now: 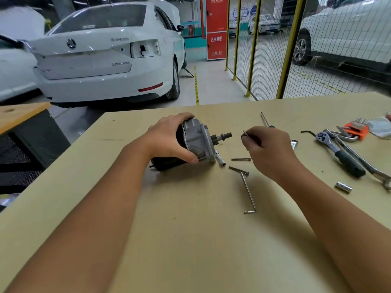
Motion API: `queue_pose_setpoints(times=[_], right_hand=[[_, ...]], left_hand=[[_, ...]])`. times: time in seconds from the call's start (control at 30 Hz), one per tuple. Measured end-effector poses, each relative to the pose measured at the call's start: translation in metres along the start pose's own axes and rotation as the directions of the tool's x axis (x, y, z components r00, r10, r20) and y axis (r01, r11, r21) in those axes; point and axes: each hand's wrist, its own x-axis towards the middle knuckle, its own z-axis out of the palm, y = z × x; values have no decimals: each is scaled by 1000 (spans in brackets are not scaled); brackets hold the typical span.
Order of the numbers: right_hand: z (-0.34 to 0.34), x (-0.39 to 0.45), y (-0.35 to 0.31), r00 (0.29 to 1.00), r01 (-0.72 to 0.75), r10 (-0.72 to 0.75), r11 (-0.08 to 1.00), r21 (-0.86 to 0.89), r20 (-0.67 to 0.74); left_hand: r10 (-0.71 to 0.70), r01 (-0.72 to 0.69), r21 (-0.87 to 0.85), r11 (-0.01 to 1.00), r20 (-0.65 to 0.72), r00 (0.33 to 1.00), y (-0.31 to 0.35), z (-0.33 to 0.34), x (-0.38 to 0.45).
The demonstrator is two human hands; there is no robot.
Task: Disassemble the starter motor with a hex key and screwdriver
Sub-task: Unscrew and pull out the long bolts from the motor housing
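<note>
The starter motor (195,142), black body with a grey end housing and a pinion shaft pointing right, lies on its side on the tan table (190,229). My left hand (169,139) grips it over the top. To the right of the shaft, my right hand (268,151) pinches a thin bolt (245,133) between its fingertips. Two long bolts (241,159) (238,170) lie on the table just under my right hand. A silver hex key (248,194) lies in front of them. A screwdriver (265,120) with a green handle lies behind my right hand, partly hidden.
At the right lie a ratchet wrench (338,153) with a black grip, a long wrench (364,163), a loose socket (343,187), a black hex key (307,132) and an orange hex key holder (356,130). White cars and a yellow mesh fence stand beyond the table.
</note>
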Motion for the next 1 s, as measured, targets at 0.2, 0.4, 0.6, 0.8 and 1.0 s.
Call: queue_pose_setpoints(times=[0.2,0.4,0.6,0.8,1.0], right_hand=[[3,-7,-7,995,99,-97,989,109,-25],[12,-4,-5,990,-65,61,998,26,131],[12,-9,-5,990,29,-40,996,82,138],[11,-13,-12,956,81,-138,973,215,261],[7,-18,-20,906,136,-202,971,196,372]], left_hand=[[-1,3,103,995,-13,1000,0,1,-3],[35,-16,247,969,-71,997,8,12,-9],[101,-85,225,971,-61,993,8,15,-16],[199,-198,-30,980,42,979,-13,8,-35],[256,-259,-38,965,-76,964,-16,14,-51]])
